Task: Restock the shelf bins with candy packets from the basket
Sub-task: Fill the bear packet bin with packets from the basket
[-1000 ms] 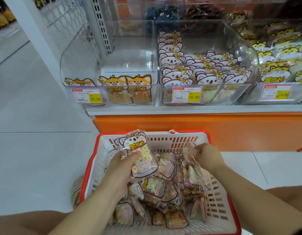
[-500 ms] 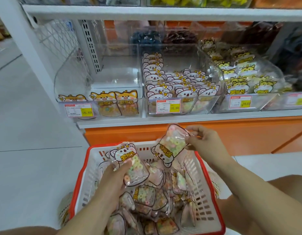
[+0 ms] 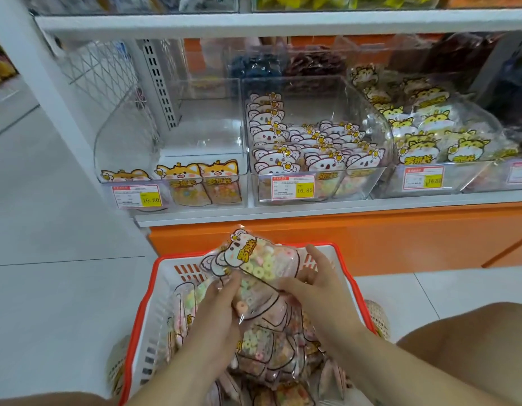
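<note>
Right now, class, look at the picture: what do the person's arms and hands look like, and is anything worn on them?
The left arm and right arm are bare, no sleeve in view. The left hand and right hand wear no gloves; no ring, watch or bracelet is visible.

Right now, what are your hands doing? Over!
Both the left hand and right hand grip koala candy packets above the basket. Not binned yet. Nothing visible between them and the koala bin.
</note>
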The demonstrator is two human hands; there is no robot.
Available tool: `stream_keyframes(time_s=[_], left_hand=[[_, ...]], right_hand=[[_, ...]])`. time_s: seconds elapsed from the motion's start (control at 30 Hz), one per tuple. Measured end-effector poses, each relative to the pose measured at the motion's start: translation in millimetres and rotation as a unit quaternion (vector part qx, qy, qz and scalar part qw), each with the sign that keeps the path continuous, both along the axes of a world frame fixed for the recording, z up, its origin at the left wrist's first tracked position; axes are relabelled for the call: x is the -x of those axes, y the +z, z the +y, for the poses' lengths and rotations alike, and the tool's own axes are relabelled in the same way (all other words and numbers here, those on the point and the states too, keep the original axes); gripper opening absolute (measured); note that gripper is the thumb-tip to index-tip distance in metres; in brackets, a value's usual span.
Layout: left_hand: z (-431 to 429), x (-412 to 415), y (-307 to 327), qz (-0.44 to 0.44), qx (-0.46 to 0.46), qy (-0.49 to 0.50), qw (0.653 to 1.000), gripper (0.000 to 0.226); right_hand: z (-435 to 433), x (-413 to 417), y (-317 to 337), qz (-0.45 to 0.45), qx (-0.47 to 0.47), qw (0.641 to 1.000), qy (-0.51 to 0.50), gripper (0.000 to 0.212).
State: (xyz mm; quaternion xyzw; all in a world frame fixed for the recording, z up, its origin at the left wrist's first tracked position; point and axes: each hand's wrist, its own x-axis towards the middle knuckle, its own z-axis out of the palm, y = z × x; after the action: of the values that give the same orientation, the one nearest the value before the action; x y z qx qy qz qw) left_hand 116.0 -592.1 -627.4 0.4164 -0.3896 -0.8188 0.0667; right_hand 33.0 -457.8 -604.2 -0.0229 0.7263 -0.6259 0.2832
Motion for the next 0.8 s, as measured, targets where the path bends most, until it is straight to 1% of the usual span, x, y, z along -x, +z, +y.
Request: stream_keyframes(time_s=[0.03,0.07,0.13,0.17,0.2,0.23,0.33,0.37,0.4,0.5,0.57,0.6,0.63,0.67,0.7,0.73,0.77,0.8], left_hand=[[-1,0,0,0.007,0.003,0.007,1.0,0.054],[-3,0,1,0.015,0.002,0.011,1.0,0.054],[-3,0,6,0.031,0.006,0.007,0.999,0.039],[-2,0,8,0.037,0.009,0.003,0.999,0.037],[-2,-1,9,0.039,0.018,-0.004,0.999,0.042],[-2,-2,9,0.04,0.034,-0.01,0.999,0.052],[1,-3,8,0.033,0.096,-0.027,0.995,0.1],[1,-4,6,0.034,0.118,-0.031,0.992,0.112],[2,-4,6,0.037,0.139,-0.045,0.989,0.118],[2,-7,7,0.06,0.175,-0.093,0.978,0.116],[-1,-8,8,0.05,0.219,-0.131,0.965,0.119],[-1,-8,10,0.054,0.244,-0.151,0.956,0.119],[1,-9,14,0.059,0.268,-0.165,0.947,0.114],[3,-9,17,0.059,0.283,-0.181,0.94,0.105],[7,-8,19,0.06,0.303,-0.189,0.932,0.088],[11,-10,22,0.056,0.316,-0.198,0.926,0.065],[14,-11,25,0.049,0.323,-0.214,0.921,0.052],[16,-13,25,0.043,0.329,-0.225,0.916,0.048]], right_hand=[[0,1,-1,0.007,-0.009,1.0,0.029,0.09],[0,2,-1,0.011,-0.016,0.998,0.055,0.09],[-1,2,-2,0.016,-0.03,0.996,0.082,0.082],[0,0,-2,0.022,-0.039,0.995,0.086,0.076],[1,-3,-2,0.032,-0.045,0.995,0.085,0.071],[1,-6,-1,0.041,-0.046,0.995,0.082,0.068],[0,-16,-2,0.071,-0.034,0.994,0.069,0.063],[0,-19,-2,0.086,-0.043,0.993,0.07,0.063],[-1,-22,-4,0.1,-0.053,0.991,0.071,0.062],[0,-19,-3,0.112,-0.071,0.989,0.066,0.062],[4,-4,2,0.101,-0.049,0.993,0.046,0.056],[6,5,7,0.08,-0.023,0.996,0.045,0.057],[8,13,12,0.044,0.008,0.997,0.056,0.065],[7,18,14,-0.002,0.041,0.996,0.076,0.077],[6,20,15,-0.059,0.06,0.992,0.091,0.089],[5,20,13,-0.116,0.072,0.986,0.098,0.096],[6,19,9,-0.15,0.083,0.98,0.104,0.094],[6,16,6,-0.155,0.088,0.978,0.11,0.081]])
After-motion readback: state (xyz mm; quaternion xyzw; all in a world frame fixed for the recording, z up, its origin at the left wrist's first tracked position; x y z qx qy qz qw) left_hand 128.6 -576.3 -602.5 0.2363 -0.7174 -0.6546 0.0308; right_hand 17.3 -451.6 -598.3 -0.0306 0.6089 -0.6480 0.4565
